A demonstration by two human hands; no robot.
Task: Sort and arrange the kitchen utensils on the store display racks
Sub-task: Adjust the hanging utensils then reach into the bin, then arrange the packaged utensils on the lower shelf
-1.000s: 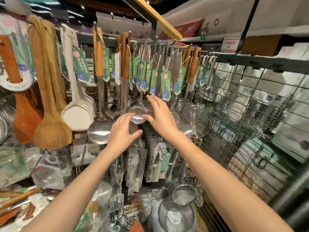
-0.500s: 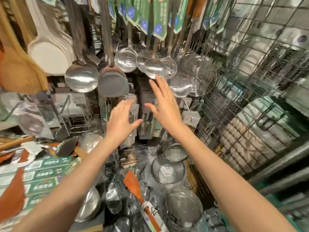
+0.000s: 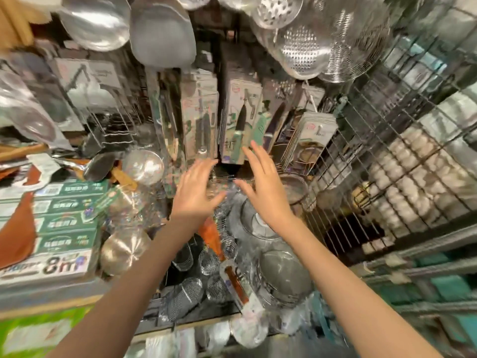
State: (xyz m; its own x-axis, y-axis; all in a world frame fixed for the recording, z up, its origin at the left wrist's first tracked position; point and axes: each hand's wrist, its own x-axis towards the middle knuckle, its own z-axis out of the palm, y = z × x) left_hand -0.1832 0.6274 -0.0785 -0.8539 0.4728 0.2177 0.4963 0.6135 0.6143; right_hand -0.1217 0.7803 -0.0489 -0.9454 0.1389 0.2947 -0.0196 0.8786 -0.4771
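My left hand (image 3: 196, 189) and my right hand (image 3: 263, 187) reach forward side by side, fingers spread, holding nothing. They hover just below the hanging carded utensil packs (image 3: 237, 125), above a heap of wire strainers (image 3: 281, 275) and plastic-wrapped utensils on the shelf. A wrapped wooden spatula (image 3: 236, 280) lies under my forearms. Steel ladles (image 3: 98, 21), a flat steel turner (image 3: 162, 34) and perforated skimmers (image 3: 302, 50) hang at the top of the view.
A wire grid rack (image 3: 382, 151) closes off the right side, with packed goods behind it. Green and white boxes (image 3: 51, 228) are stacked at the left. A round steel lid (image 3: 124, 251) lies beside them. The view is blurred.
The view has tilted down from the hanging ladles to the shelf below. Both hands have dropped from the hanging skimmers to the lower packs, still holding nothing.
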